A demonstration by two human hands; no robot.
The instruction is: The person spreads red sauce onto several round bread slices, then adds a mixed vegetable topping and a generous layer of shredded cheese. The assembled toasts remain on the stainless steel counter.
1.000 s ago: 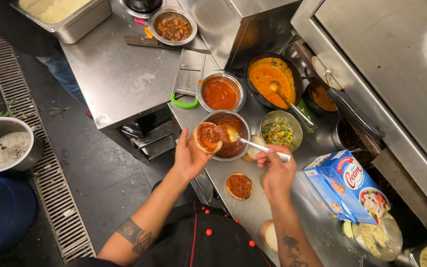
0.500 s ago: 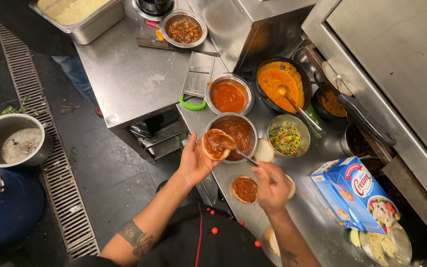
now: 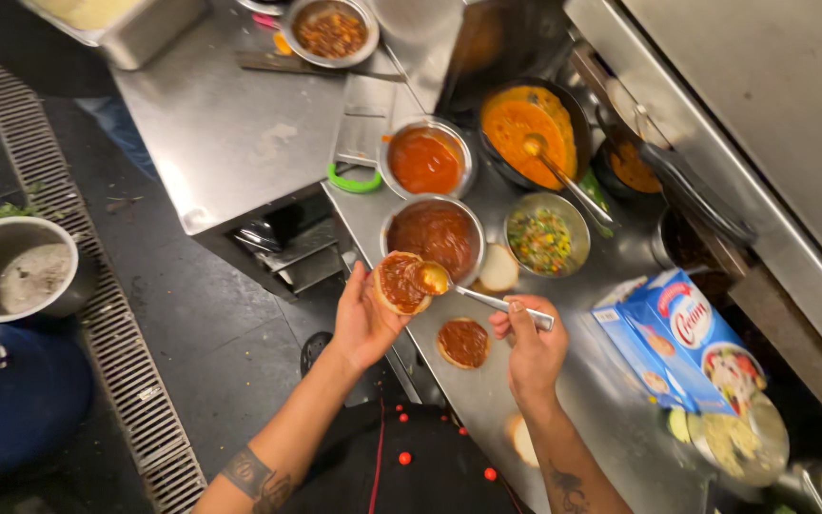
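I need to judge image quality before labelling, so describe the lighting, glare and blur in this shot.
Head view: warm overhead light, with pale glare on the steel counter and the hood at top right. The left hand with its sauced bun and the right hand with the spoon are fairly sharp. The floor at left is dim; wide-angle bending shows toward the edges.

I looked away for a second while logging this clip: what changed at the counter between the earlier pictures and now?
The right hand brought the spoon from beside the brown sauce bowl back onto the small bun in the left hand, which has lowered slightly off the bowl's rim. Both grips stayed; the sauced bun on the counter and the blue carton did not move.
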